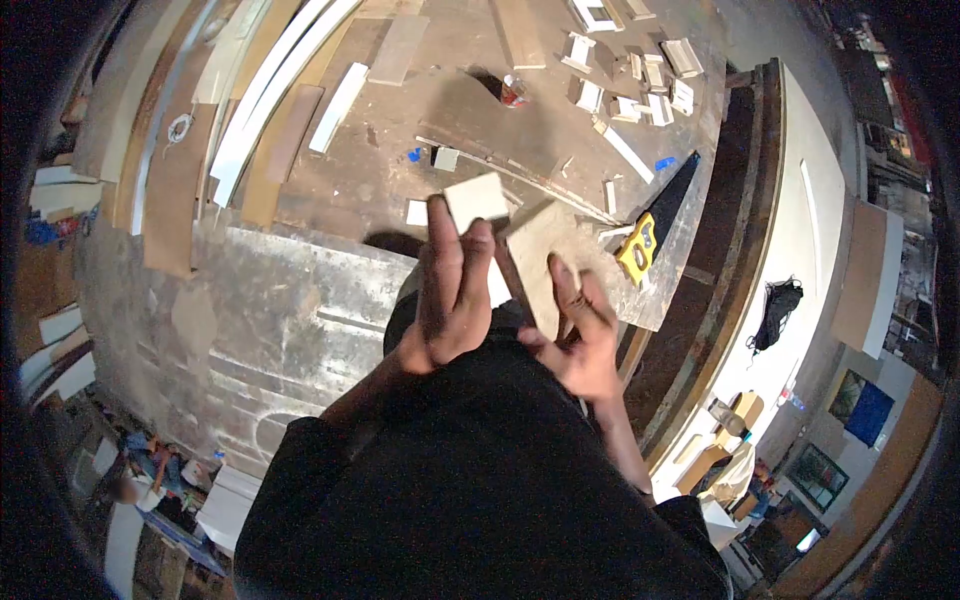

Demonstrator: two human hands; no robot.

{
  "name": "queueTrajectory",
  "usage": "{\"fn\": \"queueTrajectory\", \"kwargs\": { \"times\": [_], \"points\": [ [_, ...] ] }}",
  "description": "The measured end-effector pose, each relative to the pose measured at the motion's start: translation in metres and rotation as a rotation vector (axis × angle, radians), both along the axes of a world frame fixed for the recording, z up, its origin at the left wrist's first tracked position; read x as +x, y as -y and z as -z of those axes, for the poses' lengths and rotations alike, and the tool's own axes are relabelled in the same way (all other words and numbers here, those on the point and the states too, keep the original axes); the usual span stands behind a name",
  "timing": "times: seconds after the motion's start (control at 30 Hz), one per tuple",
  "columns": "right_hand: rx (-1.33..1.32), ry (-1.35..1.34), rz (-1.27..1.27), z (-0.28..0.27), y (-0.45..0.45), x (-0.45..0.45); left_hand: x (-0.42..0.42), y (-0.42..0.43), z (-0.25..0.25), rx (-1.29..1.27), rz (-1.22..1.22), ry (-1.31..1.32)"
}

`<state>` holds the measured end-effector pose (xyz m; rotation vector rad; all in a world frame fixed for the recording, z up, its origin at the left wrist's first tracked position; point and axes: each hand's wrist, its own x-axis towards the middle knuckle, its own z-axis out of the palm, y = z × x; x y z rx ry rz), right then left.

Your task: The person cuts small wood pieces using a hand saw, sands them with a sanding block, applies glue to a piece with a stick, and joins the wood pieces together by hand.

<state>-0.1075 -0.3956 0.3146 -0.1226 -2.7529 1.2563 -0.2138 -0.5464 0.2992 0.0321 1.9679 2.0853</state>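
A small pale wood block sits at the fingertips of my left hand, which is closed on it. Just to the right, my right hand grips a wider light-brown wood piece, with the fingers over its face and the thumb low at its near edge. The block and this piece are close together; whether they touch is hard to tell. A handsaw with a yellow handle lies on the table, to the right of the wood piece.
Several small wooden assemblies lie at the table's far right. Long strips and boards cover the far left. A small red object stands mid-table. Beyond a gap, a white panel bears a black cloth-like item. A person is at lower left.
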Motion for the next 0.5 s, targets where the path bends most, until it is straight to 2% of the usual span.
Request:
{"fn": "queueTrajectory", "kwargs": {
  "times": [0.03, 0.07, 0.2, 0.27, 0.33, 0.37, 0.43, 0.5],
  "points": [
    [-0.079, 0.094, -0.002, -0.001, 0.001, 0.009, -0.004, 0.002, -0.001, -0.005, -0.035, -0.038],
    [0.012, -0.011, -0.043, 0.012, -0.004, 0.018, -0.006, 0.003, -0.001, -0.042, -0.054, -0.065],
    [-0.017, 0.024, 0.001, 0.01, 0.002, 0.013, -0.004, 0.002, -0.001, -0.112, 0.016, -0.077],
    [-0.052, 0.044, 0.032, 0.012, 0.002, 0.017, -0.004, 0.0, 0.002, -0.058, -0.05, -0.104],
    [-0.014, -0.059, 0.019, 0.037, -0.007, 0.032, -0.012, -0.001, -0.002, 0.021, -0.126, -0.09],
    [0.092, 0.058, 0.02, 0.042, -0.013, 0.041, -0.012, 0.0, -0.003, 0.048, -0.15, -0.097],
    [0.023, 0.014, 0.065, 0.049, -0.027, 0.055, -0.012, 0.011, -0.003, 0.006, -0.141, -0.159],
    [-0.147, -0.124, 0.156, 0.037, -0.028, 0.05, -0.014, 0.02, -0.002, -0.191, 0.107, -0.089]
  ]
}}
